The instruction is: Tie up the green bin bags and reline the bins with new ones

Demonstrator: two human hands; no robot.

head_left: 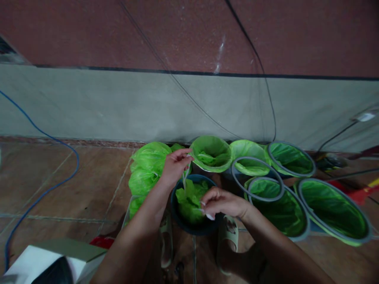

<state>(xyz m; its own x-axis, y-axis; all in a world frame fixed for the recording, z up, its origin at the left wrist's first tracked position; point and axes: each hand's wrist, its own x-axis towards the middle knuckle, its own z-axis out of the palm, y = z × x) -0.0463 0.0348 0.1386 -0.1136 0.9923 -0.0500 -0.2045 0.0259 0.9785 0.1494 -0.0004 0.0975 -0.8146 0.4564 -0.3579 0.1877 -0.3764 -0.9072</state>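
A dark blue bin (194,232) stands on the floor between my feet, with a green plastic bag (191,199) bunched inside it. My left hand (177,163), above the bin's far left rim, pinches a thin white drawstring (185,179) that runs down to the bag. Over the bin's right side, my right hand (220,202) is closed on another white piece of drawstring (209,216) beside the bag. My fingers partly hide both pinched ends.
Several green-lined bins (211,169) stand along the wall and to the right, some with grey rim rings. A loose grey ring (257,178) rests across two of them. Filled green bags (148,161) lie at left. A blue cable (55,189) crosses the floor; a white box (56,252) stands nearby.
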